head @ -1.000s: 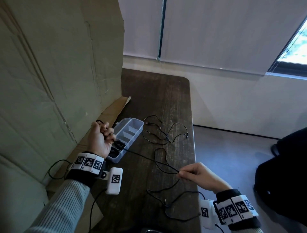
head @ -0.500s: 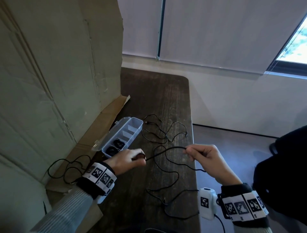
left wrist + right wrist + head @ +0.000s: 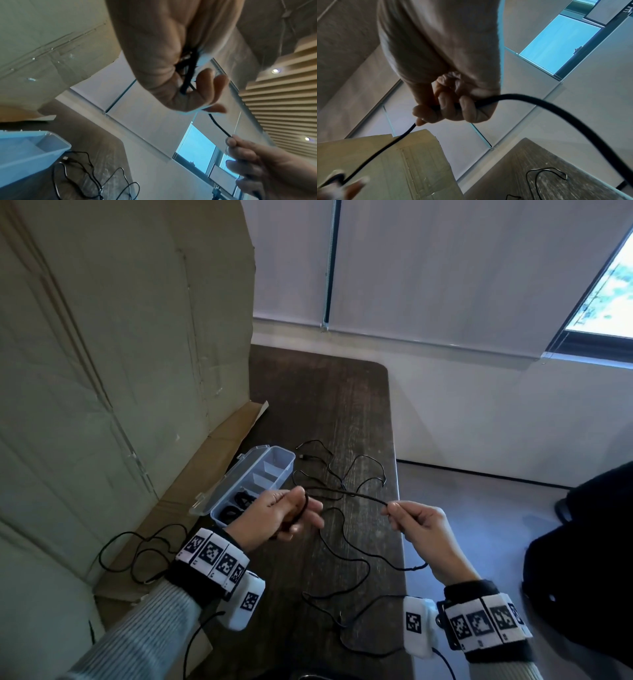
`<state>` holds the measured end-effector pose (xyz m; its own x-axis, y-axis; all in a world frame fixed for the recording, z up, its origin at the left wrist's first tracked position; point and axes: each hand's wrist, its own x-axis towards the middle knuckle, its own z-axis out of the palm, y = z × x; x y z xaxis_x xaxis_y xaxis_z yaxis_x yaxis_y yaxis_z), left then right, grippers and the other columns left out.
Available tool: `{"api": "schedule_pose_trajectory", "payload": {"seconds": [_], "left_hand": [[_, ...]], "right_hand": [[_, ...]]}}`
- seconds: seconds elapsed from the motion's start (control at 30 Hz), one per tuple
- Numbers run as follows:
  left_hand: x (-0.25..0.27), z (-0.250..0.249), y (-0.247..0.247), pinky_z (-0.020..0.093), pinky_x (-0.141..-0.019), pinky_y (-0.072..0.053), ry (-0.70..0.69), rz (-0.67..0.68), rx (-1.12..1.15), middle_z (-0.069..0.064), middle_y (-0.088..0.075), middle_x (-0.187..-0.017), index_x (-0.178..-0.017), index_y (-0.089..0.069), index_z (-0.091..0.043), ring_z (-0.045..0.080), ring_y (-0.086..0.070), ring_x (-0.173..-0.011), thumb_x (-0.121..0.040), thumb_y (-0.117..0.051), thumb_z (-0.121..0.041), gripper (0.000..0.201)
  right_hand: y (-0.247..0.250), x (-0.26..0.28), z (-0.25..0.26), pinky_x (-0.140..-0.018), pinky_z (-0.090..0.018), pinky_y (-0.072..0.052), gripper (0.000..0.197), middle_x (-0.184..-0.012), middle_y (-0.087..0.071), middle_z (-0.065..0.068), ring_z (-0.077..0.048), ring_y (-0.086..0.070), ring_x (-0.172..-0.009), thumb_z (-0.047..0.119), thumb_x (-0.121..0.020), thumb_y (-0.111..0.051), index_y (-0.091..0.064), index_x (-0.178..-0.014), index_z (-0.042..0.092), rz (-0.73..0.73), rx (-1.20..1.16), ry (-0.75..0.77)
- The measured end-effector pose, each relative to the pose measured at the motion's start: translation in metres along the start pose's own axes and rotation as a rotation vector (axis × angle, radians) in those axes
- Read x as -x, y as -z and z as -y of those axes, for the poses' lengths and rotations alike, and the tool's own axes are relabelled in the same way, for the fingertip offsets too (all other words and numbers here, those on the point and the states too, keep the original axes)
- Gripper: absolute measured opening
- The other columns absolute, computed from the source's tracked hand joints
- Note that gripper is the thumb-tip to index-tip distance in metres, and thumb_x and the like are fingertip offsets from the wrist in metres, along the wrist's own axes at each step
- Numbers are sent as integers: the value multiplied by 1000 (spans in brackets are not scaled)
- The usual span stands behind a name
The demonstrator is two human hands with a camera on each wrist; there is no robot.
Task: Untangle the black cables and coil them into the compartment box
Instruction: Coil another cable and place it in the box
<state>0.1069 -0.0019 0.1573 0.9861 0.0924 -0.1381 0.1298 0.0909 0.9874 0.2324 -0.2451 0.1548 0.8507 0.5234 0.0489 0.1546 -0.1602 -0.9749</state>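
Note:
A thin black cable runs taut between my hands above the dark table. My left hand holds several loops of it wound round the fingers; the left wrist view shows the cable bundle against the palm of my left hand. My right hand pinches the cable farther along, fingers curled round the cable in the right wrist view. Its slack trails over the table. The clear compartment box stands open behind my left hand, with coiled cables in its near compartments. A second loose cable lies beyond.
A tall cardboard sheet walls the left side, with its flap on the table. A black lead lies on the flap. The table's right edge drops to the floor, where a dark object sits.
My left hand left the box's left side and came forward and right, in front of the box. My right hand rose away from the front edge. The cable span between them is shorter.

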Motion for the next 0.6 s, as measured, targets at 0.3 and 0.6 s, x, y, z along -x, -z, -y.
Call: {"api": "schedule_pose_trajectory", "payload": {"seconds": [0.3, 0.6], "left_hand": [[-15, -2, -5, 41, -89, -55, 20, -317, 442, 20, -65, -118, -114, -57, 2, 30, -64, -109, -103, -28, -34, 48], [-21, -3, -2, 40, -75, -55, 30, -400, 915, -8, -46, -65, -90, -54, -19, 5, -57, -56, -102, -27, -42, 38]], "right_hand": [[-38, 9, -5, -55, -9, -39, 24, -57, -57, 7, 2, -48, -52, 15, -96, -57, -74, -80, 18, 330, 122, 0], [-82, 12, -17, -76, -24, -54, 18, -76, -66, 20, 2, -59, -66, 32, -95, -57, -71, -106, 30, 719, 496, -6]]}}
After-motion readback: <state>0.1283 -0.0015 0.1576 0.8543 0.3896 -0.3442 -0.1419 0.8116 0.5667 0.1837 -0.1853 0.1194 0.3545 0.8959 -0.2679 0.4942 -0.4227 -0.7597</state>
